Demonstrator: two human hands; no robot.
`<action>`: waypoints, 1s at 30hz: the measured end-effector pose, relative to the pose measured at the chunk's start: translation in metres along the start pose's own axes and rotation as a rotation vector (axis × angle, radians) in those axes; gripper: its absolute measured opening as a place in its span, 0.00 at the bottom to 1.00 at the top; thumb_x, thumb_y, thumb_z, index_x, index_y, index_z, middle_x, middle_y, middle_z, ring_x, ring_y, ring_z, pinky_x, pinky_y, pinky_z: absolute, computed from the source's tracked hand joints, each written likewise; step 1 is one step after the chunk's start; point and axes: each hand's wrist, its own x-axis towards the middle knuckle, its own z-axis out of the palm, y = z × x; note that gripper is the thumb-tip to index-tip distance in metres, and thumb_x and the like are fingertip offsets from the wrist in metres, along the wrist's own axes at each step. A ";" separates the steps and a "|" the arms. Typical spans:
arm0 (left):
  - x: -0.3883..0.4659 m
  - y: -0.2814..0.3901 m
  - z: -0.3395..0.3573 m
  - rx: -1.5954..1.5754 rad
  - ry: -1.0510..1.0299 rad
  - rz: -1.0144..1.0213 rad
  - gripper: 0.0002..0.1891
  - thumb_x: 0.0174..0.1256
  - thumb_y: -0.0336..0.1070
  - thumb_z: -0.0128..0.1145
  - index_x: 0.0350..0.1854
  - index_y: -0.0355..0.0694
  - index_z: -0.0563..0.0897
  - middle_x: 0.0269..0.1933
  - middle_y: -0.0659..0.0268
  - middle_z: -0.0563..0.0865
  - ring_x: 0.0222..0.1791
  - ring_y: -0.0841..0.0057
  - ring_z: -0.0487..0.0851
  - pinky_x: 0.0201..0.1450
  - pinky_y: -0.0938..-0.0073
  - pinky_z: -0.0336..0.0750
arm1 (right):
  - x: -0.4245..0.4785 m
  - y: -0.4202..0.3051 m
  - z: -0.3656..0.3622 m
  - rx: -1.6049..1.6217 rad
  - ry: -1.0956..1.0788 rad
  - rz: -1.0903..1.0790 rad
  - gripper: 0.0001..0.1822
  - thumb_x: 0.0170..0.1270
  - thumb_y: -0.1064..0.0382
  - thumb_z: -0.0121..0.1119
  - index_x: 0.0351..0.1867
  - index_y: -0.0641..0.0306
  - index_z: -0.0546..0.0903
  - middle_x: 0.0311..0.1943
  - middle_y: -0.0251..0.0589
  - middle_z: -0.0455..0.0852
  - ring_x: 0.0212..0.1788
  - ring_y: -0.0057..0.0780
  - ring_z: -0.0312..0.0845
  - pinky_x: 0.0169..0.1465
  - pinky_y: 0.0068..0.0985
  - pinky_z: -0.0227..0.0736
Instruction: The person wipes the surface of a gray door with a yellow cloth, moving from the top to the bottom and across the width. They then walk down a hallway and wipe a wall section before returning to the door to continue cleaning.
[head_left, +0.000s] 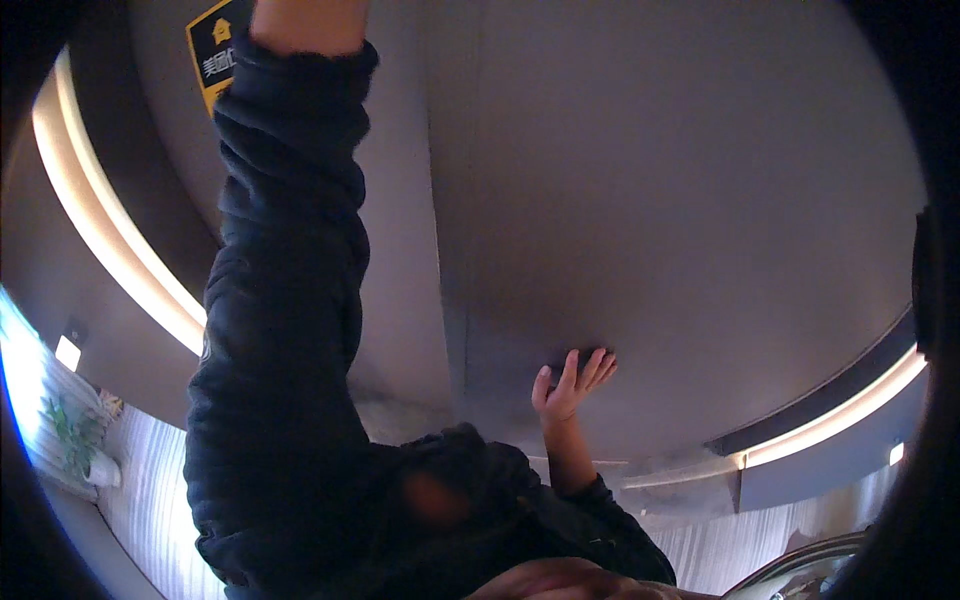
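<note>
A dark sleeve (289, 225) fills the left side, its arm stretched upward; only the wrist shows at the top edge, and my left hand is out of view. Farther right, my right hand (574, 382) is raised with its fingers apart and holds nothing. Its fingertips are at or very close to a broad, dark grey surface (675, 210); whether they touch it I cannot tell. Beside the left wrist, a black and yellow sign (214, 60) with a house symbol and writing is partly covered by the sleeve.
Curved light strips run along the left (112, 210) and the right (832, 442). A potted plant (101, 469) stands at lower left, near pale striped curtains (154, 487). The rim of a round, shiny object (802, 555) shows at lower right. A vertical seam (439, 247) crosses the grey surface.
</note>
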 end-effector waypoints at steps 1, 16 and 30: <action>0.000 0.004 -0.003 0.022 0.003 0.015 0.35 0.82 0.56 0.46 0.84 0.43 0.59 0.77 0.53 0.69 0.75 0.57 0.68 0.78 0.54 0.59 | 0.002 -0.001 0.001 0.027 0.002 0.001 0.30 0.75 0.51 0.50 0.75 0.59 0.70 0.81 0.63 0.54 0.84 0.66 0.41 0.80 0.66 0.35; -0.343 -0.062 -0.081 -0.284 -0.267 -0.452 0.41 0.84 0.58 0.31 0.83 0.26 0.49 0.85 0.50 0.51 0.86 0.60 0.45 0.84 0.62 0.38 | -0.005 0.003 0.010 0.021 0.022 -0.028 0.27 0.74 0.51 0.52 0.70 0.59 0.73 0.81 0.64 0.54 0.84 0.68 0.40 0.77 0.72 0.35; -0.595 -0.086 -0.124 -0.626 -0.252 -1.209 0.37 0.85 0.58 0.27 0.86 0.38 0.43 0.87 0.59 0.44 0.86 0.65 0.39 0.85 0.64 0.35 | 0.007 -0.012 0.010 -0.124 0.077 0.006 0.28 0.78 0.47 0.45 0.72 0.61 0.69 0.81 0.61 0.56 0.82 0.66 0.48 0.79 0.68 0.39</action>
